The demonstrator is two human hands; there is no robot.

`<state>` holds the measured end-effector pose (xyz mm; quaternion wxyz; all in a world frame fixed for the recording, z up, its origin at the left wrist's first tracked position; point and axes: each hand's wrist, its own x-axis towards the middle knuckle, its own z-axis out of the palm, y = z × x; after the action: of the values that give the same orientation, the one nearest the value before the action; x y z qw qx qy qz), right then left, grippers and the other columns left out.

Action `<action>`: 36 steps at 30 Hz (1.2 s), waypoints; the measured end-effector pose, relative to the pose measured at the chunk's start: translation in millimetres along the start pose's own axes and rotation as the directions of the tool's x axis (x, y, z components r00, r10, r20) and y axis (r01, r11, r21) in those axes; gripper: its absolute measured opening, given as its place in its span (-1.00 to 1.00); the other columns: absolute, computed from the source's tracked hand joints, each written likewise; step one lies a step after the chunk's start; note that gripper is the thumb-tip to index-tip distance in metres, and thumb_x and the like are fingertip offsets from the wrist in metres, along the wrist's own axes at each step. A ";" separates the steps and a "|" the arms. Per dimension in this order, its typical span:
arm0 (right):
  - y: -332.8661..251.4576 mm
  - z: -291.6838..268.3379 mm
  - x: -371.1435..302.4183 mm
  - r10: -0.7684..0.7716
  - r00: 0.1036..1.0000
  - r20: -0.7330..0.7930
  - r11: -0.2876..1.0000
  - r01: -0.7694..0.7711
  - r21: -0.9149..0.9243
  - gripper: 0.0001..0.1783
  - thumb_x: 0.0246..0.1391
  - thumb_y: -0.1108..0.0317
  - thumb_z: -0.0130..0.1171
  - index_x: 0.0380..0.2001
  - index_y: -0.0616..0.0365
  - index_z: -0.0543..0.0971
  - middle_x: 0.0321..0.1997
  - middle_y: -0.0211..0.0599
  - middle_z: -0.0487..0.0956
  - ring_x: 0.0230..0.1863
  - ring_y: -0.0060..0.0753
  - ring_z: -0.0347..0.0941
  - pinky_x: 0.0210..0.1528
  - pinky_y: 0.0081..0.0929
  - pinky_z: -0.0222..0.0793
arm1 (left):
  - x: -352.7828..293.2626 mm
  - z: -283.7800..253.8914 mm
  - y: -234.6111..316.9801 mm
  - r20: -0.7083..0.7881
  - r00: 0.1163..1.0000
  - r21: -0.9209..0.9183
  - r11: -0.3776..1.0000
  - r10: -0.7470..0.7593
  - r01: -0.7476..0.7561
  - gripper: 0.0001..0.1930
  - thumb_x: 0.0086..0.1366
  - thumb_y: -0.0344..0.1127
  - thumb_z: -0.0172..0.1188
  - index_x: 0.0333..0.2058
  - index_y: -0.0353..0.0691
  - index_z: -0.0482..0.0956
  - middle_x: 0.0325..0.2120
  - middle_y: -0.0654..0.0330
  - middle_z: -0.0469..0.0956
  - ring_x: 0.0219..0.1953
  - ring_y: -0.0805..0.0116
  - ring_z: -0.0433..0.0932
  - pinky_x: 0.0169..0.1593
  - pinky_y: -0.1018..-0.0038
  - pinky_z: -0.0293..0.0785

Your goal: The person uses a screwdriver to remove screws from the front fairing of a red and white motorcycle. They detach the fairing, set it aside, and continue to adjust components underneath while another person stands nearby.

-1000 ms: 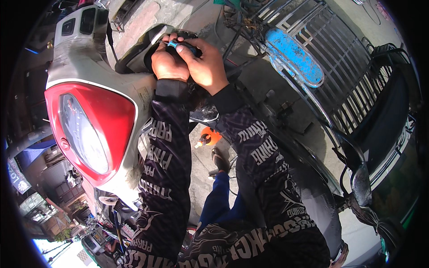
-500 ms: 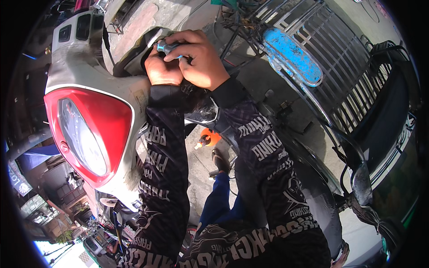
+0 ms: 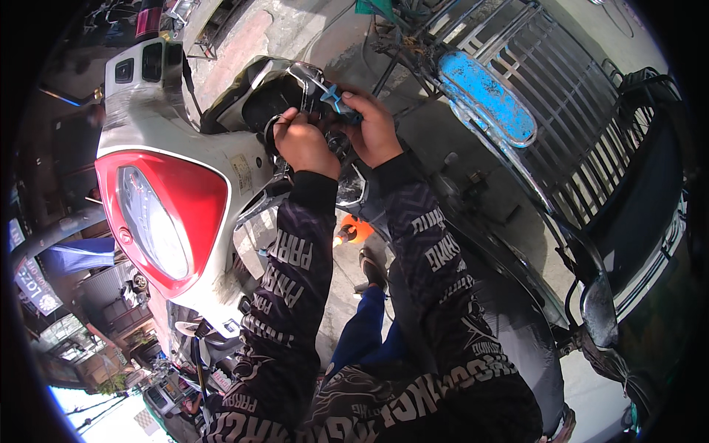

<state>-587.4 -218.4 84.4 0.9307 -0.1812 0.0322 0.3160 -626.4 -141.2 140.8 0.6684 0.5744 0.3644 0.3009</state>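
Note:
In my right hand [image 3: 375,127] is a screwdriver [image 3: 334,99] with a blue and dark handle. Its shank points up and to the left, away from any screw that I can see. My left hand [image 3: 309,151], fingers curled inward, is at the near edge of an open dark cavity [image 3: 273,100] in a white scooter [image 3: 148,111]. Whatever its fingertips grip is hidden. Dark, shiny parts [image 3: 338,142] show between both hands. The scooter's red light panel [image 3: 203,199] with its clear lens lies left of my left forearm.
Below my hands, an orange bottle [image 3: 359,230] stands on the ground near a sandalled foot [image 3: 373,267]. To the right is a metal-barred frame [image 3: 561,111] with a worn blue pad [image 3: 487,96] and a black seat [image 3: 639,177].
My hands, overlapping around the screwdriver earlier, are now apart. The right has moved right and lower with the screwdriver, the left lower and right. The open cavity is now exposed.

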 end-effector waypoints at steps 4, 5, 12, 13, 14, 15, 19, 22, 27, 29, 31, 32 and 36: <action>-29.6 -31.0 -28.1 0.012 1.000 -0.011 1.000 -0.012 -0.025 -0.62 0.19 0.28 0.02 0.02 0.25 0.44 -0.12 -0.12 0.55 -0.27 -0.29 0.54 -0.24 -0.35 0.49 | -70.0 -30.4 -38.5 -0.082 0.995 0.031 0.997 -0.061 0.064 -0.81 0.26 -0.42 -0.05 -0.15 -0.24 0.34 -0.34 0.21 0.45 -0.34 0.42 0.49 -0.30 0.51 0.37; -37.5 -39.7 -34.8 0.012 1.000 0.015 1.000 -0.012 -0.020 -0.62 0.19 0.28 0.03 0.02 0.25 0.44 -0.11 -0.09 0.56 -0.28 -0.29 0.55 -0.25 -0.35 0.50 | -86.3 -42.2 -47.4 -0.071 0.979 0.048 0.980 -0.192 0.196 -0.83 0.26 -0.42 -0.06 -0.16 -0.23 0.35 -0.39 0.23 0.45 -0.36 0.44 0.49 -0.31 0.51 0.36; -20.6 -54.3 -93.1 -0.001 0.996 -0.094 0.969 -0.023 -0.248 -0.53 0.07 0.38 0.07 0.07 0.31 0.38 -0.12 -0.18 0.53 -0.15 -0.33 0.48 -0.10 -0.41 0.40 | -129.3 -82.8 -83.7 0.079 0.868 0.376 0.821 -0.491 0.430 -0.75 0.24 -0.35 0.05 -0.13 -0.31 0.45 -0.34 0.19 0.51 -0.31 0.38 0.52 -0.23 0.46 0.41; -13.4 -49.6 -95.5 -0.012 0.996 -0.086 0.961 -0.013 -0.277 -0.52 0.05 0.41 0.06 0.07 0.31 0.38 -0.12 -0.20 0.52 -0.13 -0.35 0.47 -0.06 -0.43 0.38 | -128.9 -82.3 -85.9 0.081 0.830 0.308 0.806 -0.552 0.506 -0.75 0.27 -0.31 0.04 -0.13 -0.30 0.46 -0.32 0.19 0.51 -0.26 0.37 0.51 -0.19 0.45 0.41; -7.2 -44.1 -99.4 -0.022 0.992 -0.123 0.948 -0.018 -0.318 -0.52 0.03 0.44 0.06 0.07 0.32 0.38 -0.12 -0.22 0.52 -0.10 -0.37 0.45 -0.03 -0.45 0.35 | -128.8 -81.0 -87.6 0.111 0.887 0.265 0.873 -0.449 0.409 -0.73 0.30 -0.27 0.02 -0.10 -0.30 0.45 -0.32 0.19 0.51 -0.25 0.39 0.50 -0.17 0.46 0.40; -0.8 -38.8 -105.0 -0.066 0.993 -0.102 0.893 0.013 -0.449 -0.52 0.03 0.45 0.06 0.07 0.33 0.37 -0.10 -0.23 0.51 -0.08 -0.38 0.43 0.00 -0.45 0.33 | -127.7 -78.7 -90.1 0.130 0.930 0.216 0.925 -0.343 0.311 -0.70 0.32 -0.23 0.01 -0.08 -0.30 0.45 -0.32 0.19 0.51 -0.25 0.40 0.48 -0.15 0.47 0.39; 25.9 -26.3 -140.2 -0.250 0.952 -0.177 0.639 0.024 -0.769 -0.48 0.03 0.46 0.05 0.10 0.34 0.33 0.01 -0.23 0.45 0.01 -0.40 0.36 0.08 -0.43 0.26 | -141.7 -75.0 -94.5 0.167 0.922 -0.138 0.918 -0.348 0.372 -0.61 0.39 -0.12 -0.07 0.01 -0.30 0.41 -0.22 0.15 0.48 -0.14 0.39 0.43 0.01 0.44 0.32; 34.0 -36.6 -171.1 -0.366 0.905 -0.217 0.545 0.020 -0.838 -0.46 0.03 0.46 0.04 0.13 0.34 0.30 0.08 -0.19 0.40 0.06 -0.37 0.33 0.10 -0.41 0.25 | -176.1 -78.7 -90.6 0.128 0.949 0.224 0.940 -0.289 0.256 -0.64 0.39 -0.20 -0.12 0.01 -0.33 0.40 -0.09 -0.02 0.42 -0.01 0.15 0.41 0.08 0.36 0.28; 11.3 -73.0 -189.3 -0.392 0.880 -0.267 0.487 -0.047 -0.872 -0.42 -0.02 0.43 0.09 0.13 0.33 0.30 0.10 -0.15 0.37 0.09 -0.31 0.31 0.10 -0.38 0.25 | -227.9 -79.8 -89.0 0.238 0.919 0.740 0.671 -0.315 0.039 -0.72 0.25 -0.26 -0.05 -0.13 -0.26 0.45 -0.10 -0.02 0.42 0.01 0.01 0.38 0.06 0.09 0.24; -8.7 -79.0 -178.4 -0.374 0.899 -0.228 0.356 -0.087 -0.930 -0.40 -0.06 0.41 0.12 0.11 0.31 0.31 0.08 -0.17 0.39 0.07 -0.31 0.31 0.08 -0.39 0.25 | -231.8 -74.5 -92.4 0.323 0.898 0.813 0.574 -0.300 -0.101 -0.73 0.20 -0.24 -0.01 -0.16 -0.23 0.46 -0.12 0.02 0.43 0.01 0.02 0.37 0.05 0.04 0.22; -27.3 -74.2 -150.6 -0.347 0.915 -0.209 0.206 -0.143 -0.968 -0.44 -0.13 0.39 0.17 0.03 0.29 0.39 -0.04 -0.16 0.42 -0.02 -0.29 0.35 -0.01 -0.48 0.27 | -229.2 -68.8 -93.4 0.341 0.897 0.830 0.539 -0.283 -0.145 -0.71 0.16 -0.22 0.03 -0.16 -0.18 0.46 -0.15 0.06 0.45 0.01 0.06 0.37 0.05 0.03 0.19; -38.6 -67.1 -132.0 -0.310 0.935 -0.171 0.079 -0.155 -0.985 -0.46 -0.13 0.40 0.17 0.00 0.29 0.41 -0.06 -0.16 0.43 -0.05 -0.30 0.36 -0.04 -0.49 0.28 | -227.6 -66.2 -92.0 0.351 0.875 0.841 0.524 -0.335 -0.136 -0.70 0.15 -0.22 0.04 -0.16 -0.17 0.47 -0.16 0.07 0.45 0.01 0.07 0.38 0.06 0.05 0.19; -53.4 -15.5 -39.5 -0.140 0.984 0.114 0.063 0.124 -0.990 -0.67 -0.11 0.49 0.14 -0.18 0.25 0.48 -0.20 -0.29 0.45 -0.24 -0.43 0.37 -0.18 -0.53 0.29 | -217.4 -60.4 -81.7 0.348 0.880 0.838 0.528 -0.324 -0.137 -0.68 0.11 -0.22 0.07 -0.14 -0.15 0.47 -0.15 0.11 0.46 0.00 0.10 0.39 0.07 0.08 0.20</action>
<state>-586.0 -285.9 93.8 0.5842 -0.7682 -0.2018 0.1671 -798.3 -299.5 86.4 0.3885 0.8571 0.3240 -0.0973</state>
